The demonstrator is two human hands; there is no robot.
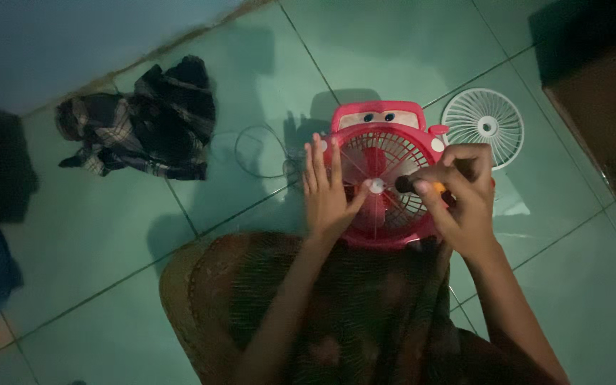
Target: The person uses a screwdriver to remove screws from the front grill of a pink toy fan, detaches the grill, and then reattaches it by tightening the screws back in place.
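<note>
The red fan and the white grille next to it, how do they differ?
The red fan is boxy with cartoon eyes on top; the white grille is a plain round disc. The fan rests against the person's lap under both hands, left hand and right hand; the grille lies flat on the floor, untouched. Both show spokes radiating from a central hub.

We are reaching both bare forearms forward and downward from our lap, the two hands meeting close together in front of us. Our left hand (328, 191) is lying flat and open, palm down, its fingers stretched straight ahead and slightly spread, the thumb angling right. Our right hand (459, 192) is curling into a loose fist, knuckles up, fingers folding inward toward the thumb, the wrist bending slightly left.
</note>
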